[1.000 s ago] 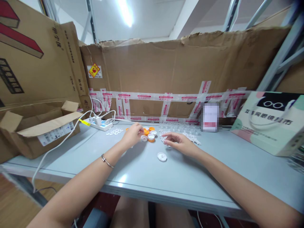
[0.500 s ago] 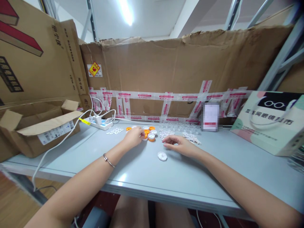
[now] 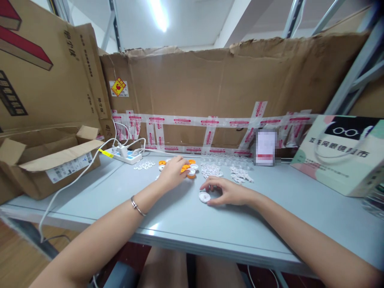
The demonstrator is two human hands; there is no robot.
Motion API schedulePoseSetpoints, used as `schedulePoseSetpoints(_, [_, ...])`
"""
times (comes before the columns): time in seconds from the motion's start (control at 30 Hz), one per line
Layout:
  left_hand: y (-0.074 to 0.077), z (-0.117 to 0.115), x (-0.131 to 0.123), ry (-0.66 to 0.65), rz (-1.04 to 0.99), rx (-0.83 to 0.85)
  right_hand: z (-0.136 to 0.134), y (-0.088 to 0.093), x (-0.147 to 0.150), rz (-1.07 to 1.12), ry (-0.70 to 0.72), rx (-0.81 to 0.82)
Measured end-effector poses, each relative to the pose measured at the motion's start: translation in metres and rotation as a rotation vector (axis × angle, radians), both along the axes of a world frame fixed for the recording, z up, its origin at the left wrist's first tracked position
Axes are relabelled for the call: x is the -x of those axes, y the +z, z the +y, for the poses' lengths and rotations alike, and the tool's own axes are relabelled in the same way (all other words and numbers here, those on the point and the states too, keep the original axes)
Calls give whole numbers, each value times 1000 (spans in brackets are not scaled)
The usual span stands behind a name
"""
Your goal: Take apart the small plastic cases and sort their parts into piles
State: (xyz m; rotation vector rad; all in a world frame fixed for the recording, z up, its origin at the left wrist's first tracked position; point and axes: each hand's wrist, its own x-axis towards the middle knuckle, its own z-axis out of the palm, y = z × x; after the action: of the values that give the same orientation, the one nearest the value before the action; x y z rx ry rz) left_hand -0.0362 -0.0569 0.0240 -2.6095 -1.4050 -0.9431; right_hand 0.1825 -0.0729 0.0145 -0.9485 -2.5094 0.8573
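My left hand (image 3: 174,173) reaches over a group of white and orange round pieces (image 3: 191,173), its fingertips beside an orange one; whether it grips any is hidden. My right hand (image 3: 223,191) is apart from it, thumb and fingers spread around the right side of a round white disc (image 3: 204,197) that lies flat on the table. Behind the right hand are a pile of small white speckled pieces (image 3: 211,171) and a second such pile (image 3: 241,175). Small clear pieces (image 3: 145,165) lie left of the round pieces.
Clear containers (image 3: 223,160) line the back by a large cardboard sheet (image 3: 195,88). A power strip (image 3: 127,155) with white cables and an open carton (image 3: 57,164) are at the left. A pixelated upright item (image 3: 266,148) and a printed bag (image 3: 339,156) stand at the right.
My right hand has come down and nearer, its thumb and fingers now around the white disc's edge. My left hand has shifted slightly right over the round pieces.
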Motion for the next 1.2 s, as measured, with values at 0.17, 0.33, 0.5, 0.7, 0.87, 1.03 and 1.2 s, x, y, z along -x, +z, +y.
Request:
schedulePoseSetpoints(0.17, [-3,-11,-10,-359,7,170,4,-6,6,28,-87,-52])
schedulePoseSetpoints(0.33, [-6,-14,-14,-430,75,300,7,-13,10,62,-145,-85])
schedulePoseSetpoints(0.5, [-8,-8,-16,-334,40,372,10,-19,12,99,-168,-78])
schedulePoseSetpoints(0.7, [-9,0,-17,-248,27,467,12,-20,16,116,-181,-88])
schedulePoseSetpoints(0.87, [-8,-4,-16,-192,81,414,13,-24,18,134,-189,-102])
schedulePoseSetpoints(1.03, [-2,-12,-19,-136,189,303,15,-26,18,138,-179,-109])
schedulePoseSetpoints(1.2, [0,-16,-21,-113,304,222,14,-24,18,139,-182,-103])
